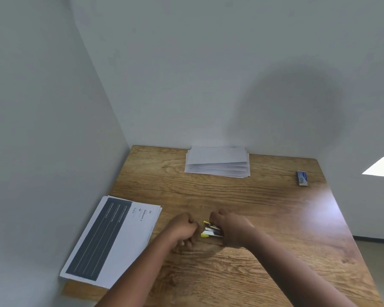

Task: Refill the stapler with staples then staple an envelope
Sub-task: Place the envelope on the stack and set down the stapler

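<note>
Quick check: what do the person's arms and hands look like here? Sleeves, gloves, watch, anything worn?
Both forearms are bare as far as the frame shows, with no sleeve in view. The left hand and right hand are ungloved. No watch, bracelet or ring can be made out on either, though the picture is slightly blurred. No cables or markings.

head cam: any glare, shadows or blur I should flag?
Head view: glare patch on the table at right; a large soft shadow on the back wall; a bright sunlit patch at the right edge; wide-angle bending; the right hand covers most of the stapler; sheet text blurred.
</note>
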